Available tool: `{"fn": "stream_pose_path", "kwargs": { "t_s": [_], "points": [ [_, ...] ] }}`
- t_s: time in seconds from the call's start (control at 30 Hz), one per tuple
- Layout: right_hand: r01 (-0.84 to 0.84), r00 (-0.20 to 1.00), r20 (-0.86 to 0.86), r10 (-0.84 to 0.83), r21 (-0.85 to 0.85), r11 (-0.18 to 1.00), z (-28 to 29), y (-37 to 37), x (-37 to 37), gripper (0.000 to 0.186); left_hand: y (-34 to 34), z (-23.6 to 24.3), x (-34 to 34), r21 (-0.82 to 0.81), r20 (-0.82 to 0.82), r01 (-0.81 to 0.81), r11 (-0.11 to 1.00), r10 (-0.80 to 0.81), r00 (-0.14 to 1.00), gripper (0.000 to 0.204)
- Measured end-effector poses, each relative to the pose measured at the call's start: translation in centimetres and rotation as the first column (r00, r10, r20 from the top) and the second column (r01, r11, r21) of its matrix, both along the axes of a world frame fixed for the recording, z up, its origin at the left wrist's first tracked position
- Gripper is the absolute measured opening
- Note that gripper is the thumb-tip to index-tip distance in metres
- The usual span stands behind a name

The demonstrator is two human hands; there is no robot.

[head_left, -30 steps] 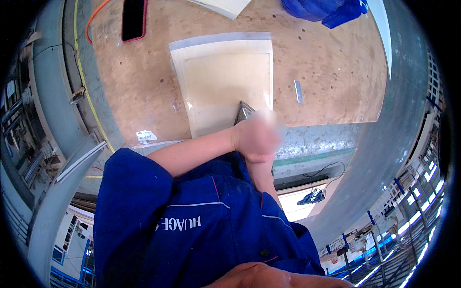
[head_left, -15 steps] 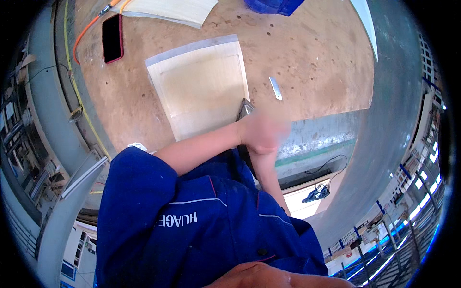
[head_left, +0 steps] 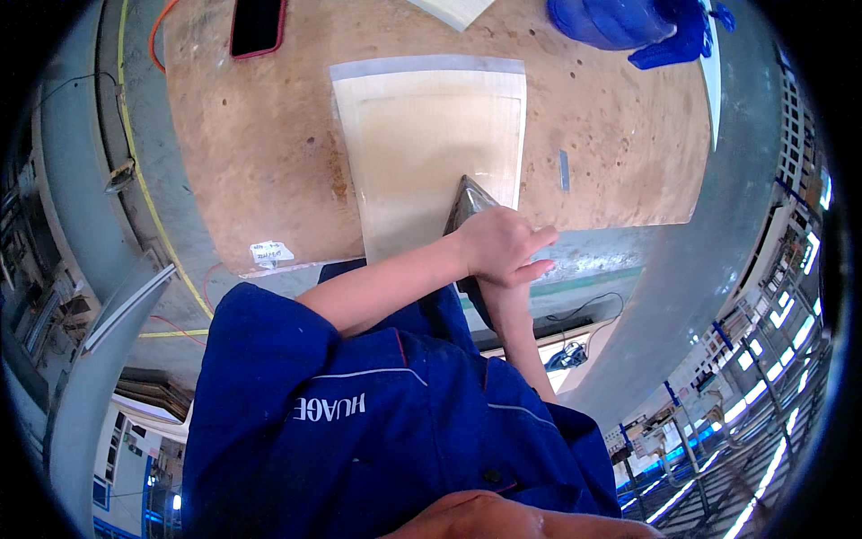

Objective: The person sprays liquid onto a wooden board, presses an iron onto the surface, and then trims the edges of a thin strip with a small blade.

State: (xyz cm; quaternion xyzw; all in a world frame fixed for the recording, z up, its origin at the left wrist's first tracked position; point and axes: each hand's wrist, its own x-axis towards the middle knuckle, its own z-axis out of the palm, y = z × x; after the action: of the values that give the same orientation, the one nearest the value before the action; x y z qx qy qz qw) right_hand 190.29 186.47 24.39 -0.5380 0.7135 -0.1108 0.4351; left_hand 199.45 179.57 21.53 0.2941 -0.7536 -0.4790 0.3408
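I have a dark, pointed, metal-looking tool [head_left: 469, 203] just right of the centre of my head view, its narrow tip toward twelve o'clock, over the near right part of a cream-coloured flat panel [head_left: 431, 130] with a grey strip along its far edge. I cannot tell whether the tip touches the panel. The bare left hand [head_left: 500, 247], its forearm coming in from eight o'clock, is bent over the tool, with fingers partly curled and two digits sticking out toward three o'clock. Its palm is turned away from me, so I cannot tell what it grasps. The right forearm [head_left: 521, 337] rises from five o'clock; the right hand is hidden beneath the left, and I cannot tell its state.

The panel lies at twelve o'clock on a brown wooden board [head_left: 269, 171]. Around it on the board I see a black phone in a red case [head_left: 257, 25] at eleven, crumpled blue fabric [head_left: 615, 20] at one, a small silver-grey flat strip [head_left: 564, 171] at two and a torn white label [head_left: 271, 253] at nine.
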Motion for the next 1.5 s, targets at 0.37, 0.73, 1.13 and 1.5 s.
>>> {"fn": "stream_pose_path", "kwargs": {
  "t_s": [0.37,0.73,1.13,1.5],
  "points": [
    [-0.083,0.996,-0.023,0.083,-0.012,0.996,-0.2,1.0,6.0,0.032,1.5,0.4,6.7,0.000,0.035,-0.069,0.998,0.069,0.997,0.030],
    [-0.152,0.988,-0.042,0.150,-0.047,0.987,-0.6,1.7,10.1,0.032,2.5,0.4,11.2,-0.001,0.008,-0.118,0.993,0.118,0.993,0.034],
    [-0.387,0.921,-0.144,0.361,-0.240,0.890,-2.1,1.6,11.7,0.024,1.8,0.3,13.8,-0.203,-0.045,-0.098,0.974,0.091,0.995,0.044],
    [-0.205,0.978,-0.079,0.194,-0.172,0.964,-0.6,-0.1,10.1,0.018,0.5,-0.7,11.6,-0.163,0.075,0.077,0.984,-0.065,0.995,0.034]
  ]
}}
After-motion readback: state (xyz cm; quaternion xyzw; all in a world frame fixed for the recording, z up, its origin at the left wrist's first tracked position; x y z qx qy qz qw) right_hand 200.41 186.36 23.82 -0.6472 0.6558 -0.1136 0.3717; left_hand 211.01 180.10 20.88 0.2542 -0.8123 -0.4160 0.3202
